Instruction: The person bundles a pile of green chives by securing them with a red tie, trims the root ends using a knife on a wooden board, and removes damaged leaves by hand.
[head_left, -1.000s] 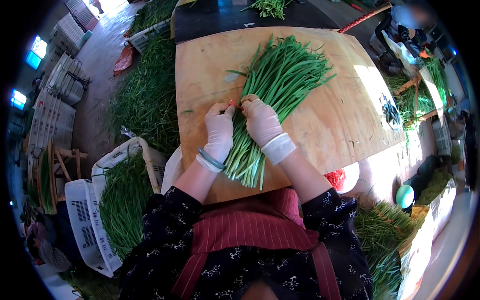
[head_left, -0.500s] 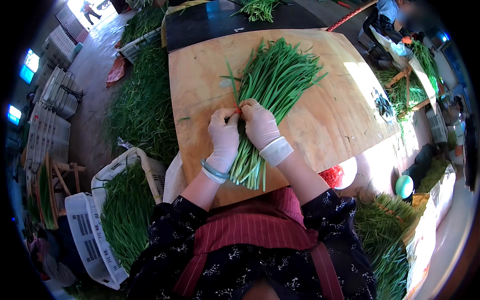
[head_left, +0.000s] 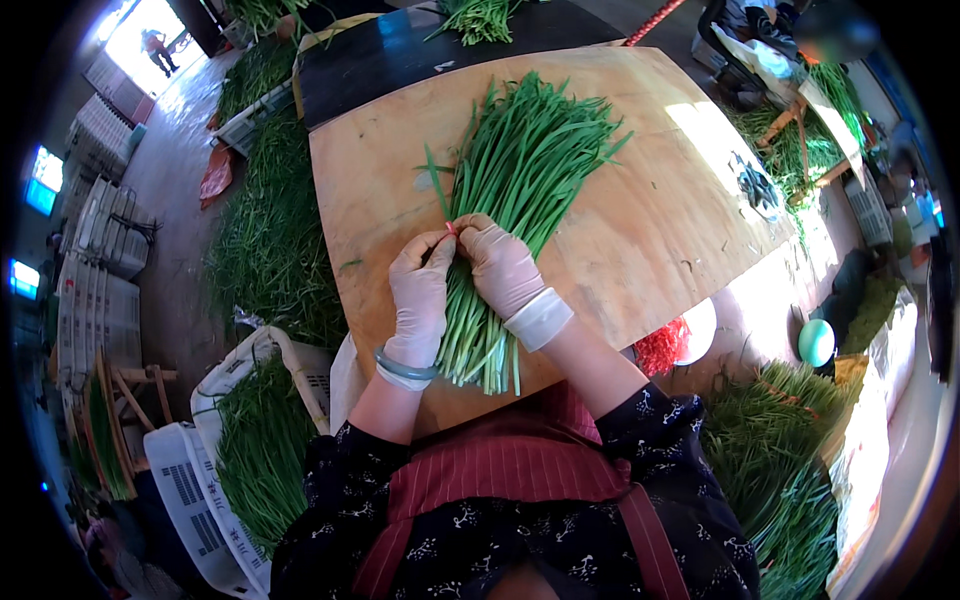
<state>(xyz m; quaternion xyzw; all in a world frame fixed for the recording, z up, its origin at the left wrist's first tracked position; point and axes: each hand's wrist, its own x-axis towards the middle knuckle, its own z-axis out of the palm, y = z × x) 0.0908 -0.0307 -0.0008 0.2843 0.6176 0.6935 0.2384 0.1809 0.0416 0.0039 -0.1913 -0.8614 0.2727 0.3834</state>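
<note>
A thick bunch of garlic chives (head_left: 535, 160) lies on the plywood board (head_left: 670, 230), leaves pointing away from me and pale stem ends towards me. A thin red tie (head_left: 452, 229) sits at the bunch's left side, partly hidden by my fingertips. My left hand (head_left: 418, 300), in a thin white glove with a bracelet at the wrist, pinches the tie from the left. My right hand (head_left: 498, 265), gloved too, lies over the stems with thumb and fingers closed on the tie. The two hands' fingertips nearly meet there.
Another chive bunch (head_left: 480, 18) lies on the black tabletop (head_left: 395, 60) behind. A white crate (head_left: 312, 382) of chives stands at left. Loose chives (head_left: 275, 220) cover the floor. Beside the board's right edge, red ties (head_left: 660, 348) sit in a white bowl (head_left: 698, 330).
The view has shifted a little, so the board and hands appear slightly further left. Both hands stay at the red tie, fingers pinched close together.
</note>
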